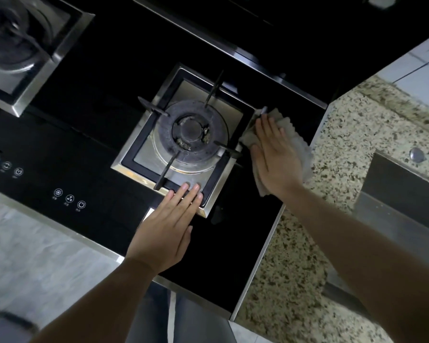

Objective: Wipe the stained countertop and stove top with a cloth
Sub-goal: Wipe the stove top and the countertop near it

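Note:
A black glass stove top (pixel 233 243) fills the middle of the view, with a gas burner (pixel 191 137) in a square steel frame. My right hand (pixel 275 154) lies flat with straight fingers on a grey cloth (pixel 300 147), pressing it onto the glass just right of the burner frame. My left hand (pixel 169 224) rests flat on the stove, its fingertips on the near corner of the burner frame. A speckled granite countertop (pixel 295 268) borders the stove on the right.
A second burner with a pot (pixel 13 43) sits at the far left. Touch controls (pixel 70 198) line the stove's front strip. A steel sink rim (pixel 394 206) and a round metal plug (pixel 417 154) lie at the right. Pale floor shows below.

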Motion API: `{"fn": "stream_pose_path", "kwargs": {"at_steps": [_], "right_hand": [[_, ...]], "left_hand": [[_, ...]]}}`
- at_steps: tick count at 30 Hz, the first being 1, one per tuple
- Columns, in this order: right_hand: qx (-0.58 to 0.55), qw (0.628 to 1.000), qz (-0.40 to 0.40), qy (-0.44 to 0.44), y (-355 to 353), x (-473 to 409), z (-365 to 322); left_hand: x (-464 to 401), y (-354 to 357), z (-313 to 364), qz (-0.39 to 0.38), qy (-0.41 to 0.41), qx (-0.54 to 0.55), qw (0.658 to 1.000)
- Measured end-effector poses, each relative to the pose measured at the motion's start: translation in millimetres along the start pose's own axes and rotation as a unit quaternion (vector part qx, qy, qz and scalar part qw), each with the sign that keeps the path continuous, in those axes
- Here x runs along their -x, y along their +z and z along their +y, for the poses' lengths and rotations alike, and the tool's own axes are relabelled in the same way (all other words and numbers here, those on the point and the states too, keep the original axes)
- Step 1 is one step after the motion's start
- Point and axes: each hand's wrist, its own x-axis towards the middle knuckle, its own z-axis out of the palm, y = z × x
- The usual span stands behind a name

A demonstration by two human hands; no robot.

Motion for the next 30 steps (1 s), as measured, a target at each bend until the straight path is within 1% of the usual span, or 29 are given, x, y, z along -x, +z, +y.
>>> {"fn": "stream_pose_path", "kwargs": {"at_steps": [3, 5, 7, 10, 12, 13, 16, 17, 19, 21, 23, 25, 30], "right_hand": [[-0.101, 0.992, 0.035, 0.071, -21.5, -38.7, 12.1], [-0.182, 0.975, 0.044, 0.116, -36.4, -64.1, 7.5], [-0.232, 0.963, 0.034, 0.134, -43.8, -84.7, -7.5], [-0.263, 0.958, -0.002, 0.117, -41.3, -113.1, -36.2], [-0.281, 0.954, -0.012, 0.1, -35.0, -140.8, -50.5], [-0.305, 0.948, -0.015, 0.088, -33.0, -154.0, -56.7], [-0.385, 0.918, -0.037, 0.089, -26.5, -187.9, -66.1], [-0.396, 0.913, -0.041, 0.082, -22.1, -198.1, -67.1], [-0.386, 0.916, -0.058, 0.09, -23.7, -200.6, -69.4], [-0.407, 0.906, -0.075, 0.088, -10.2, -206.6, -50.5], [-0.392, 0.912, -0.077, 0.087, -8.7, -197.2, -40.2], [-0.353, 0.927, -0.082, 0.093, -24.9, -174.2, -48.3], [-0.34, 0.934, -0.051, 0.098, -28.8, -154.2, -28.3]], "left_hand": [[-0.7, -1.3, 0.3, 0.004, 0.002, 0.001, 1.0], [0.2, -1.3, -1.0, 0.007, 0.005, -0.001, 1.0], [0.5, -1.3, -1.8, 0.01, 0.008, 0.003, 1.0], [0.3, -0.5, -1.6, 0.015, 0.011, 0.011, 1.0], [0.4, -0.8, -2.0, 0.016, 0.013, 0.012, 1.0], [0.5, -1.2, -2.3, 0.018, 0.014, 0.013, 1.0], [0.6, -2.0, -2.9, 0.019, 0.014, 0.016, 1.0], [0.5, -1.6, -4.0, 0.019, 0.011, 0.016, 1.0], [-0.4, -1.5, -4.3, 0.017, 0.013, 0.008, 1.0], [-0.5, -1.8, -4.6, 0.016, 0.01, -0.001, 1.0], [0.5, -2.2, -4.1, 0.013, 0.01, -0.001, 1.0], [1.0, -2.0, -4.4, 0.013, 0.01, 0.002, 1.0], [0.5, -2.1, -3.9, 0.023, 0.01, 0.002, 1.0]]}}
